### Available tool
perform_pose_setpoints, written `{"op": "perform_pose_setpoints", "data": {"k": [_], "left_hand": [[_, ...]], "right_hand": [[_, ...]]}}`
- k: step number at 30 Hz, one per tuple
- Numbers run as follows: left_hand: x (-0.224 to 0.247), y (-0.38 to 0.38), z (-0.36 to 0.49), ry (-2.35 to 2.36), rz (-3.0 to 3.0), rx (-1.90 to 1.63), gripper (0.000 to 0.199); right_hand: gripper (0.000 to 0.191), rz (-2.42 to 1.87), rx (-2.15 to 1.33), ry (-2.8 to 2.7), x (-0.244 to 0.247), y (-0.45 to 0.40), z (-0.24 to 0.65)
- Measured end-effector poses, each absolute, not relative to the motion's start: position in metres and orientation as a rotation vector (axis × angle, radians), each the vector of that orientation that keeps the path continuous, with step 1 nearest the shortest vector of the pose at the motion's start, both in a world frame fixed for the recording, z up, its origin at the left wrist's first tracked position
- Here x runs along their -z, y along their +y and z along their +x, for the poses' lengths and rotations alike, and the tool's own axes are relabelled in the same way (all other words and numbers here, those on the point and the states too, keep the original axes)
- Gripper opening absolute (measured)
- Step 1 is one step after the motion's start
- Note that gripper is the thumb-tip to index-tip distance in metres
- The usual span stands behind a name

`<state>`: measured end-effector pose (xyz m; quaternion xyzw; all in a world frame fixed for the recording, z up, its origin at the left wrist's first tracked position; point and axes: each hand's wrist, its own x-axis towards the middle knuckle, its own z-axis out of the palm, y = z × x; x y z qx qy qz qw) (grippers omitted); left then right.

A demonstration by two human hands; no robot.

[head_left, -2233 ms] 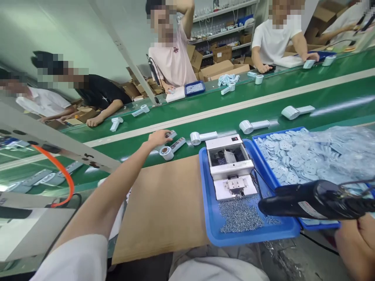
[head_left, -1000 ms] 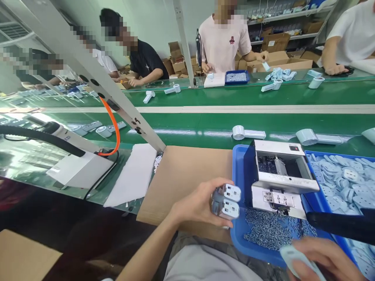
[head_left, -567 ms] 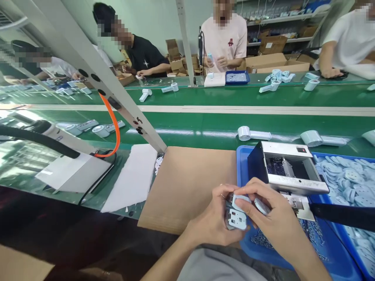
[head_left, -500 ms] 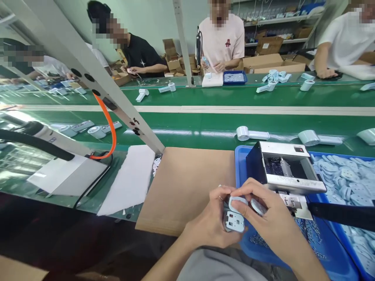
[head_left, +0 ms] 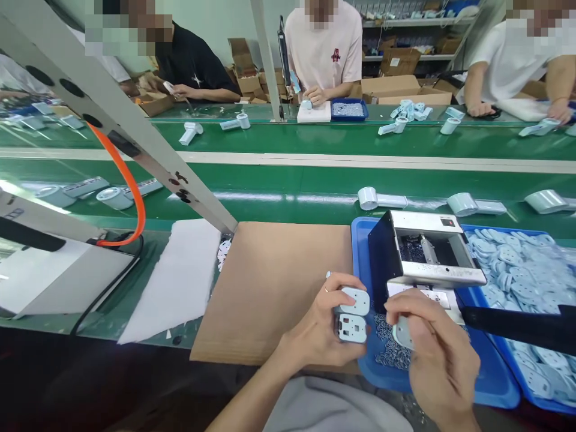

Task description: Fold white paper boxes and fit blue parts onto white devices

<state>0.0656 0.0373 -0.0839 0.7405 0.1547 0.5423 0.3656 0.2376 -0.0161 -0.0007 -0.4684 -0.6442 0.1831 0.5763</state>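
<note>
My left hand (head_left: 317,333) grips two pale blue fan handles (head_left: 351,317) stacked side by side, their ends facing me, over the near edge of the cardboard sheet (head_left: 274,282). My right hand (head_left: 434,360) sits just to the right, apart from them, with a small pale blue cover piece (head_left: 402,333) pinched in its fingers above the blue tray (head_left: 495,393). A pile of small screws (head_left: 389,354) lies in that tray below a white screw feeder box (head_left: 425,258).
A black electric screwdriver (head_left: 517,324) juts in from the right. A second blue tray holds several pale blue covers (head_left: 517,270). Handheld fans (head_left: 382,200) ride the green conveyor (head_left: 288,186). A slanted metal post (head_left: 135,132) and orange hose (head_left: 128,192) stand left. Other workers sit across the belt.
My left hand took the handles from the belt and brought them close. My right hand pressed a cover onto them, then pulled away to the right with another cover in its fingers.
</note>
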Motion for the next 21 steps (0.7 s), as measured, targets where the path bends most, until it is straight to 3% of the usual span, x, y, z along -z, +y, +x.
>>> {"op": "perform_pose_setpoints", "data": {"k": [10,13,17,21], "left_hand": [[0.084,0.040,0.068,0.472,2.059,-1.417,0.070],[0.088,0.041,0.070,0.442,2.053,-1.476,0.082],[0.095,0.042,0.072,0.408,2.042,-1.498,0.101],[0.105,0.041,0.075,0.370,1.991,-1.538,0.103]], "right_hand": [[0.011,-1.215,-0.625,-1.466,-0.010,-0.034,0.249],[0.009,-1.239,-0.667,-1.460,-0.008,-0.040,0.255],[0.023,-1.276,-0.715,-1.431,-0.005,-0.048,0.257],[0.021,-1.292,-0.687,-1.400,-0.007,-0.049,0.250]]}}
